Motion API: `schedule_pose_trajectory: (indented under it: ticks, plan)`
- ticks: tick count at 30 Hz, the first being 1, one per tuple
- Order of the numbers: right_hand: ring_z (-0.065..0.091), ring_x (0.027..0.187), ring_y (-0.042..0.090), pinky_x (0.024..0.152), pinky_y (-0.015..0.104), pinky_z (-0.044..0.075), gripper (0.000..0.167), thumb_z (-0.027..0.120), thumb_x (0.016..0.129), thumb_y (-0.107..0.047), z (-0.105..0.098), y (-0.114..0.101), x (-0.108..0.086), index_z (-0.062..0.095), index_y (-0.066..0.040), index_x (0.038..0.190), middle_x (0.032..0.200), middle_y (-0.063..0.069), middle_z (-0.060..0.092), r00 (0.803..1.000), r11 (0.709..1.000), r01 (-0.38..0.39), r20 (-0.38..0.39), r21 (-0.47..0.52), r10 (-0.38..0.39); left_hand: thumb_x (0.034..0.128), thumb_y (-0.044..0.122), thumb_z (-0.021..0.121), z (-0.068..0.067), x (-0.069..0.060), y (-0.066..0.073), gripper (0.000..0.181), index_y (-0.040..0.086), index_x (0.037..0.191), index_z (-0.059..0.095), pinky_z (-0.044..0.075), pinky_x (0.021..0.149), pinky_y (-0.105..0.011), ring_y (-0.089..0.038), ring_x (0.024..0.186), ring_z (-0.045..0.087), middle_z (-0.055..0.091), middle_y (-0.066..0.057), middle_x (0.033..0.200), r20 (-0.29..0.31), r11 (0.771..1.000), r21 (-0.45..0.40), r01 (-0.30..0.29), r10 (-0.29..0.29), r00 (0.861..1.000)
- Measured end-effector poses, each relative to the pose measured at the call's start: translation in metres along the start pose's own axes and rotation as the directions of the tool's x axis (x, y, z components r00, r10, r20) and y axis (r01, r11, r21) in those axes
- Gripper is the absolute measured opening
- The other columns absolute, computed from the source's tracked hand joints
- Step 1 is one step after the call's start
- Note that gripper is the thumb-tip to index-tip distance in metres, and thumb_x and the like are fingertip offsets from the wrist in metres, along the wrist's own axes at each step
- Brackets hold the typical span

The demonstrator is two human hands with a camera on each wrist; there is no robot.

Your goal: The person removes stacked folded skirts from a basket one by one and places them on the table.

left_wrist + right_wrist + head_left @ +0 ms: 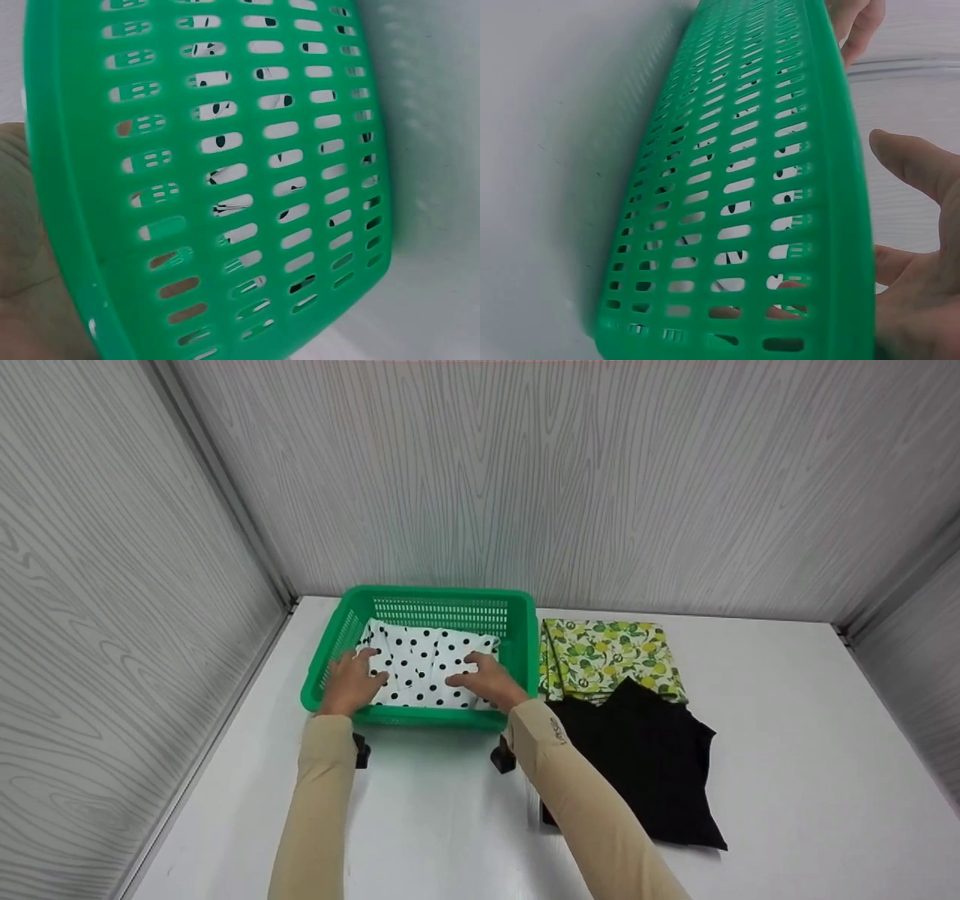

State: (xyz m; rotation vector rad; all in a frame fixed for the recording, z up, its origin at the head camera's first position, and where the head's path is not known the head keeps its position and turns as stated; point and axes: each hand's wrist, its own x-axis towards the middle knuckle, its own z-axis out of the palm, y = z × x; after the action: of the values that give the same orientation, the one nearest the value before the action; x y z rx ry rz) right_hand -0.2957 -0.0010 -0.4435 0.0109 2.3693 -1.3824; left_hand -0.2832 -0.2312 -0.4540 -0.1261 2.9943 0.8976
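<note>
A white cloth with black polka dots (416,664) lies folded in the green plastic basket (442,592). My left hand (352,682) is over the cloth's left end, and my right hand (489,681) is over its right end. Both have loosely spread fingers with nothing gripped between them; whether the fingertips touch the cloth is hard to tell. In the left wrist view the basket's slotted wall (79,150) hides most of the left hand (34,270). The right wrist view has the right hand (922,292) reaching over the rim, thumb apart from the fingers.
Right of the basket lies a folded cloth with a yellow-and-green lemon print (615,656). A black garment (645,765) overlaps its front edge, partly behind my right sleeve. Grey wood-grain panels (480,472) stand at the back and sides of the white table (787,750).
</note>
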Motion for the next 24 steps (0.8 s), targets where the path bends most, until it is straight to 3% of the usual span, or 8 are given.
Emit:
schedule_pose_trajectory:
  ticks: [7, 17, 24]
  plan:
    - [0.041, 0.14, 0.033, 0.112, 0.051, 0.036, 0.069, 0.072, 0.095, -0.027, 0.001, 0.007, 0.005, 0.043, -0.003, 0.153, 0.157, 0.017, 0.04, 1.0, 0.999, -0.023, 0.008, 0.039, 0.023, 0.1003, 0.017, 0.058, 0.001, 0.005, 0.0, 0.054, -0.01, 0.145, 0.044, 0.031, 0.109, -0.065, -0.056, 0.137, 0.033, 0.038, -0.036, 0.148, 0.015, 0.999, 0.037, 0.025, -0.026, 1.0]
    - [0.037, 0.143, 0.035, 0.114, 0.049, 0.033, 0.073, 0.072, 0.094, -0.023, 0.003, 0.013, 0.012, 0.038, -0.003, 0.156, 0.16, 0.018, 0.034, 0.999, 0.994, -0.035, 0.012, 0.1, 0.034, 0.0997, 0.017, 0.056, 0.004, 0.012, -0.004, 0.058, -0.011, 0.148, 0.04, 0.034, 0.109, -0.062, -0.055, 0.135, 0.035, 0.034, -0.037, 0.149, 0.051, 0.999, 0.006, 0.042, -0.042, 0.998]
    - [0.044, 0.137, 0.033, 0.113, 0.048, 0.035, 0.072, 0.072, 0.094, -0.023, -0.001, 0.017, 0.02, 0.039, -0.005, 0.155, 0.154, 0.018, 0.042, 0.994, 0.991, -0.105, -0.005, 0.089, 0.106, 0.0996, 0.018, 0.056, 0.007, 0.019, -0.001, 0.06, -0.009, 0.15, 0.038, 0.034, 0.109, -0.061, -0.054, 0.136, 0.035, 0.03, -0.036, 0.154, 0.075, 0.997, -0.011, 0.077, -0.076, 0.994]
